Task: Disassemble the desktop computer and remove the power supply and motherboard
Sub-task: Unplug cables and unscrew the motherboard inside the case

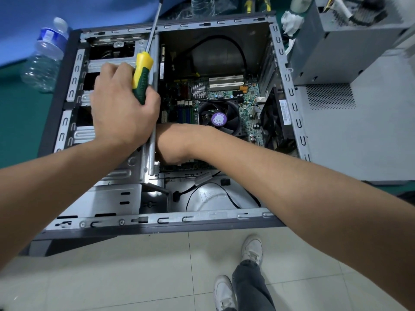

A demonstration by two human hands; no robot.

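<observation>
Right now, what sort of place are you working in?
Probably a computer repair or teardown bench: an opened desktop case on a green mat, a removed power supply alongside, tiled floor below.

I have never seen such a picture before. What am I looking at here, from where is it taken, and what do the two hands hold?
There is one picture, taken by a camera worn on a person's head, looking down; that is why you see both arms and, at the bottom, shoes on a tiled floor.

The big grey metal box is an open desktop computer case lying on a green table. Inside is the green motherboard with a round black cooling fan.

The left hand grips a screwdriver by its yellow and green handle, the shaft pointing up and away. The right hand reaches into the case; its fingers are hidden, so I cannot tell what it holds.

A grey box with wires, probably the power supply, lies outside the case on the right. A plastic bottle lies on the left.
</observation>
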